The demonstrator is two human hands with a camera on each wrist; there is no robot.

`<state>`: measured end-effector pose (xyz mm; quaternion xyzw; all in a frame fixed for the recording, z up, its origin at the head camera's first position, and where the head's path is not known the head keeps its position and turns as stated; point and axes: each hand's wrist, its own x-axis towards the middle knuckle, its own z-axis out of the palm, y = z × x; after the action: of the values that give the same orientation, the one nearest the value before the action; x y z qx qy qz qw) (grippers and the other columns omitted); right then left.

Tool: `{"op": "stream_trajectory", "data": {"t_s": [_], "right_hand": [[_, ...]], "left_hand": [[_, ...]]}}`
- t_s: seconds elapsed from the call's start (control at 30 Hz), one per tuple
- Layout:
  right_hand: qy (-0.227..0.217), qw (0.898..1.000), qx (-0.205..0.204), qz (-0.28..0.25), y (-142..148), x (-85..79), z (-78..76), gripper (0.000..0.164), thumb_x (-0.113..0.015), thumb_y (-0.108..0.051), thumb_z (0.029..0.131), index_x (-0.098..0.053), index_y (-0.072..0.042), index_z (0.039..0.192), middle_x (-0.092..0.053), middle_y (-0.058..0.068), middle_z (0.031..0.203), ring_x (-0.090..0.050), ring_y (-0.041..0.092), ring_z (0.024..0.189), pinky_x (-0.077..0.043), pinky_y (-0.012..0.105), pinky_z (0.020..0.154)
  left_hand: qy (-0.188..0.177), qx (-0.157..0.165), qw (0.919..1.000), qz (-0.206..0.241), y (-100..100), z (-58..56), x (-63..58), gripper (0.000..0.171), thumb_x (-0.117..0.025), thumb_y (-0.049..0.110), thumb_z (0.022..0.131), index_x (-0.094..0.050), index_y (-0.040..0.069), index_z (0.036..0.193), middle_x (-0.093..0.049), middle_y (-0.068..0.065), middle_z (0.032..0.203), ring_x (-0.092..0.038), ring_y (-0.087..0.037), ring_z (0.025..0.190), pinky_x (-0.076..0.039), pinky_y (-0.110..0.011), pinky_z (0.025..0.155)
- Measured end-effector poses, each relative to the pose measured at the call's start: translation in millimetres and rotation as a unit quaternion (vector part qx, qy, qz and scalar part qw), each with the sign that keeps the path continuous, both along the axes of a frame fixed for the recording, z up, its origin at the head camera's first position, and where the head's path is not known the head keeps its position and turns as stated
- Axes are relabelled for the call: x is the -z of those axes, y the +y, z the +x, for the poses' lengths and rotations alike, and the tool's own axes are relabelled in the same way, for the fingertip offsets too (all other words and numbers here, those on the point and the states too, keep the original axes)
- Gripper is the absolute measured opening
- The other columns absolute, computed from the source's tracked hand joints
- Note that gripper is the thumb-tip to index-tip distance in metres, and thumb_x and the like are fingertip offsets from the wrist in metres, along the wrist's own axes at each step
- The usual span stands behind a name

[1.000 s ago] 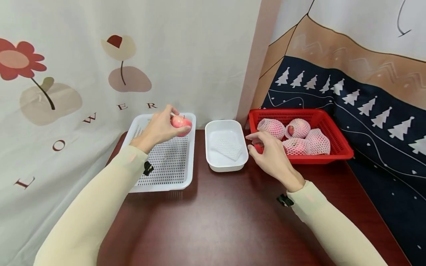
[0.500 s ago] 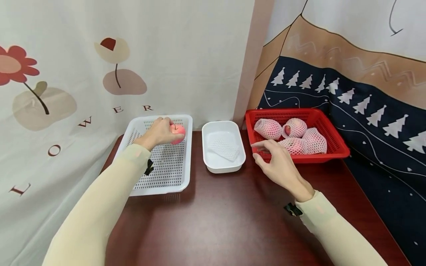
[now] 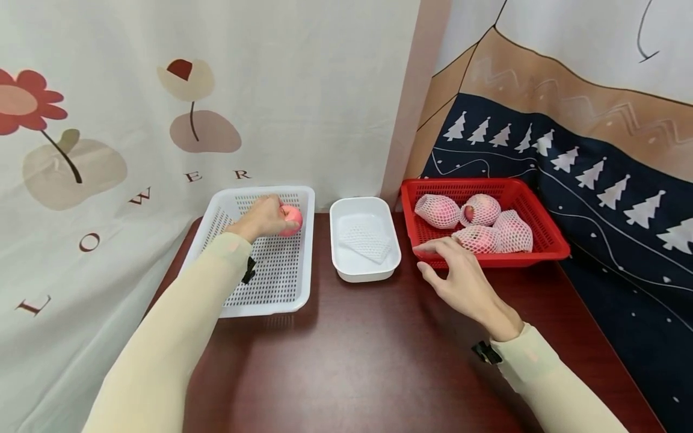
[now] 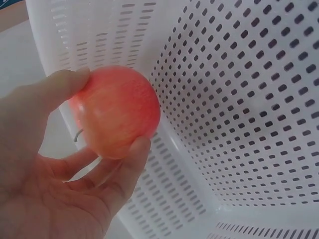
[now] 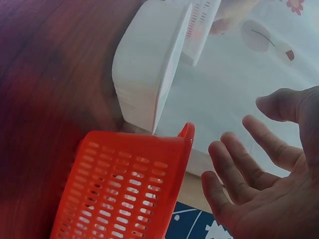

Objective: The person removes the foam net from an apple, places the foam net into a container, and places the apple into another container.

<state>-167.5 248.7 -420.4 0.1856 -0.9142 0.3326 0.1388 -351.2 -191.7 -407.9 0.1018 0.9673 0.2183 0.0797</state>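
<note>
My left hand (image 3: 263, 218) holds a red apple (image 4: 117, 112) inside the white perforated basket (image 3: 310, 264). In the left wrist view, thumb and fingers grip the apple around its sides, its stem showing; the basket's floor is close by. My right hand (image 3: 460, 279) hovers by the front left corner of the red basket (image 3: 520, 260), its fingers loosely bent and nothing in them. Several apples (image 3: 482, 210) in white foam nets sit in that red basket. The right wrist view shows the fingers spread apart beside the red basket's rim.
Between the two baskets stands a small white tray (image 3: 366, 276) with a flat white foam net (image 3: 365, 242) lying in it. The dark wooden table (image 3: 346, 355) extends in front. Printed curtains (image 3: 303, 90) hang behind and at the right.
My left hand has lowered the apple into the white basket. My right hand has shifted slightly right and toward me, staying without anything in it.
</note>
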Motion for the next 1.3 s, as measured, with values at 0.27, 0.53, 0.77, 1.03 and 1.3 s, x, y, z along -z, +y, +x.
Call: {"op": "stream_trajectory", "data": {"t_s": [0.27, 0.53, 0.77, 1.03, 1.3], "right_hand": [[-0.001, 1.0, -0.007, 0.014, -0.4, 2.4, 3.3, 0.039, -0.086, -0.012, 0.104, -0.08, -0.014, 0.142, -0.078, 0.007, 0.14, -0.072, 0.028, 0.131, -0.06, 0.057, 0.116], [0.004, 0.999, -0.013, 0.031, 1.6, 4.9, 2.9, 0.041, -0.086, -0.013, 0.104, -0.078, -0.013, 0.144, -0.076, 0.008, 0.144, -0.071, 0.029, 0.134, -0.058, 0.058, 0.121], [0.004, 0.999, -0.009, 0.045, 6.8, 7.2, 1.3, 0.044, -0.086, -0.014, 0.104, -0.076, -0.014, 0.147, -0.073, 0.011, 0.149, -0.069, 0.032, 0.138, -0.058, 0.062, 0.122], [0.018, 0.998, -0.005, 0.064, 14.2, 8.1, 0.4, 0.044, -0.085, -0.012, 0.104, -0.076, -0.012, 0.147, -0.072, 0.014, 0.15, -0.068, 0.035, 0.138, -0.058, 0.064, 0.121], [0.035, 0.996, 0.009, 0.076, 28.2, 2.7, -4.7, 0.044, -0.085, -0.01, 0.103, -0.076, -0.008, 0.146, -0.072, 0.017, 0.149, -0.067, 0.038, 0.138, -0.058, 0.066, 0.119]], "left_hand": [[0.009, -0.003, 0.9998, -0.016, -7.8, 0.3, 9.4, 0.037, -0.088, 0.026, 0.098, -0.058, 0.005, 0.096, -0.056, -0.01, 0.091, -0.055, -0.028, 0.09, -0.049, -0.04, 0.082], [-0.003, -0.015, 0.9998, -0.016, -15.5, 4.3, 14.1, 0.036, -0.087, 0.026, 0.101, -0.06, 0.002, 0.105, -0.057, -0.014, 0.101, -0.055, -0.031, 0.099, -0.047, -0.043, 0.088], [-0.009, 0.003, 0.9998, -0.018, -13.1, 11.0, 7.2, 0.048, -0.085, 0.033, 0.102, -0.061, -0.005, 0.121, -0.061, -0.021, 0.113, -0.058, -0.037, 0.111, -0.052, -0.052, 0.103], [-0.027, -0.016, 0.9991, -0.028, -8.1, 27.9, -7.6, 0.093, -0.073, 0.042, 0.11, -0.031, -0.003, 0.179, -0.024, -0.038, 0.187, -0.031, -0.053, 0.174, -0.033, -0.075, 0.14], [0.046, 0.029, 0.9985, 0.004, -2.8, 52.9, -16.4, 0.085, -0.071, 0.051, 0.11, -0.043, 0.007, 0.177, -0.039, -0.032, 0.182, -0.046, -0.053, 0.165, -0.042, -0.081, 0.131]]}}
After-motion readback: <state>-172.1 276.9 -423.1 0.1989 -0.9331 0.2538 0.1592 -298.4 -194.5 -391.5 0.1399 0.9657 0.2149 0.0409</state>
